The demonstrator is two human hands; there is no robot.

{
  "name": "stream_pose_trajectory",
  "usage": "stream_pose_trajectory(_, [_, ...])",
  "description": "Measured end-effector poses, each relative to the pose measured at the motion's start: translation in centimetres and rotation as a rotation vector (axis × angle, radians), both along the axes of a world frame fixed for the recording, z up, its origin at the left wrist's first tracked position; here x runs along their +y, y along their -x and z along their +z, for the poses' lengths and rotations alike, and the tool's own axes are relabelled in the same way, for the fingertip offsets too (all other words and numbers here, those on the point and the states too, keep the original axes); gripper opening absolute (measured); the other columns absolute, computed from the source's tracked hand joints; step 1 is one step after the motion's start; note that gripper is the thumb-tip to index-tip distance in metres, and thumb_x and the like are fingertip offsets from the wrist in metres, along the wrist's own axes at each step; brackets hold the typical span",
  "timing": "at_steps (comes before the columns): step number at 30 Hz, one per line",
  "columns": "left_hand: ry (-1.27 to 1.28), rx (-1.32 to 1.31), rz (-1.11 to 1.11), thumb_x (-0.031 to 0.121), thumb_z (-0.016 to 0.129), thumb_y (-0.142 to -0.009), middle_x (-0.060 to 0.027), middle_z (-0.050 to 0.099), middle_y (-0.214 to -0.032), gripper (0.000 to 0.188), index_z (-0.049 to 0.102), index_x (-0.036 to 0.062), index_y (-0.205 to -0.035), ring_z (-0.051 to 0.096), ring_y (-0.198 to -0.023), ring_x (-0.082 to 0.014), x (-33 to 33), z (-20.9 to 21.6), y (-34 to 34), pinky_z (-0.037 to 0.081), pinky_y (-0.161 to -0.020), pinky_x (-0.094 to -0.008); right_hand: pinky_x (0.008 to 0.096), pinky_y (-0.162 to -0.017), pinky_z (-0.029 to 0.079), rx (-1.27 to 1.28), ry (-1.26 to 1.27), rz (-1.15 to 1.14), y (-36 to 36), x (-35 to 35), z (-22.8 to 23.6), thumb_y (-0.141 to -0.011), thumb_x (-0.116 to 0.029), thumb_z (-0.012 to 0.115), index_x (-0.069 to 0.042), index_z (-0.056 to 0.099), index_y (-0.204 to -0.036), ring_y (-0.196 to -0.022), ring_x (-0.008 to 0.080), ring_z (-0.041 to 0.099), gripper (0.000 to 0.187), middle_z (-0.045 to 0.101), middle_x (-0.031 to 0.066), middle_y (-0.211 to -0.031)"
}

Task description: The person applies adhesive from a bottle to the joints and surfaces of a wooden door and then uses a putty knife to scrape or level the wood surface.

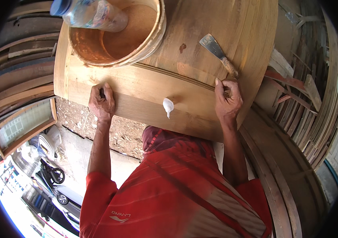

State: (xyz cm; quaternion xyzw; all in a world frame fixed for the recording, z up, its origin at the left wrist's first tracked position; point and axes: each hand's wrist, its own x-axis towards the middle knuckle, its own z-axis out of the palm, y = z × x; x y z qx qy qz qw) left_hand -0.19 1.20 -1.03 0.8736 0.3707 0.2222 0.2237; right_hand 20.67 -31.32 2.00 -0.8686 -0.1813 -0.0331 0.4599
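A wooden panel (pixel 137 105) with a narrow groove along it lies in front of me. My left hand (pixel 102 102) rests at its near left edge, fingers curled; whatever they may hold is hidden. Near the right end of the groove is my right hand (pixel 228 99), closed with the thumb raised; I cannot make out what is in it. Just beyond it lies a scraper (pixel 213 47), its worn handle pointing toward that hand. Between my hands stands a small white bottle (pixel 168 105) with a thin nozzle.
A bucket (pixel 153 49) of brown powder stands on the panel at the far left, with a blue-capped plastic bottle (pixel 97 15) leaning in it. Stacked boards (pixel 26 71) line the left side, and timber strips (pixel 300 123) the right. Wood shavings (pixel 77 117) cover the ground at left.
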Motion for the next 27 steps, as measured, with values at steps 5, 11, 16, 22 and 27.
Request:
stream_pose_trajectory(5, [-0.069, -0.016, -0.07, 0.02, 0.068, -0.104, -0.0032, 0.056, -0.073, 0.018, 0.063, 0.0045, -0.096, 0.045, -0.062, -0.0112, -0.4, 0.4, -0.4, 0.043, -0.059, -0.028, 0.0277, -0.068, 0.049, 0.113, -0.123, -0.109, 1.5, -2.1, 0.7, -0.094, 0.002, 0.076, -0.001, 0.061, -0.094, -0.072, 0.0131, 0.059, 0.016, 0.063, 0.0069, -0.083])
stream_pose_trajectory(11, [0.02, 0.006, -0.032, 0.026, 0.064, -0.107, 0.0009, 0.056, -0.075, 0.023, 0.059, 0.0061, -0.097, 0.045, -0.065, -0.0067, -0.8, -0.4, 0.7, 0.039, -0.06, -0.0235, 0.0233, -0.063, 0.042, 0.148, -0.262, -0.385, 4.9, -5.8, -0.6, -0.1, -0.005, 0.071, -0.002, 0.059, -0.099, -0.069, 0.0061, 0.05, 0.012, 0.062, 0.0023, -0.082])
stream_pose_trajectory(16, [0.059, 0.038, -0.062, 0.029, 0.062, -0.108, -0.0021, 0.058, -0.077, 0.025, 0.059, 0.0055, -0.099, 0.049, -0.067, -0.01, -0.9, 0.0, 0.5, 0.043, -0.063, -0.0275, 0.0236, -0.062, 0.043, 0.145, -0.167, -0.494, 4.2, -6.7, 0.2, -0.101, -0.011, 0.072, -0.003, 0.063, -0.095, -0.067, 0.0064, 0.051, 0.014, 0.065, 0.0042, -0.082])
stream_pose_trajectory(22, [0.044, 0.121, -0.075, 0.031, 0.063, -0.107, -0.0029, 0.055, -0.076, 0.029, 0.058, 0.0042, -0.098, 0.046, -0.069, -0.0126, -0.4, 1.5, 0.4, 0.044, -0.068, -0.0294, 0.0243, -0.073, 0.05, 0.121, -0.094, -0.587, 4.1, -8.1, 1.5, -0.103, -0.01, 0.069, -0.002, 0.066, -0.105, -0.079, 0.0081, 0.061, 0.01, 0.069, 0.0043, -0.093])
stream_pose_trajectory(27, [0.007, 0.061, -0.124, 0.033, 0.063, -0.107, -0.0054, 0.059, -0.082, 0.031, 0.06, 0.0037, -0.098, 0.051, -0.073, -0.0161, 0.0, 0.3, 0.4, 0.047, -0.072, -0.0322, 0.025, -0.074, 0.052, 0.128, -0.143, -0.614, 6.1, -10.4, 2.0, -0.104, -0.013, 0.067, -0.003, 0.068, -0.114, -0.08, 0.0078, 0.065, 0.014, 0.071, 0.0038, -0.094])
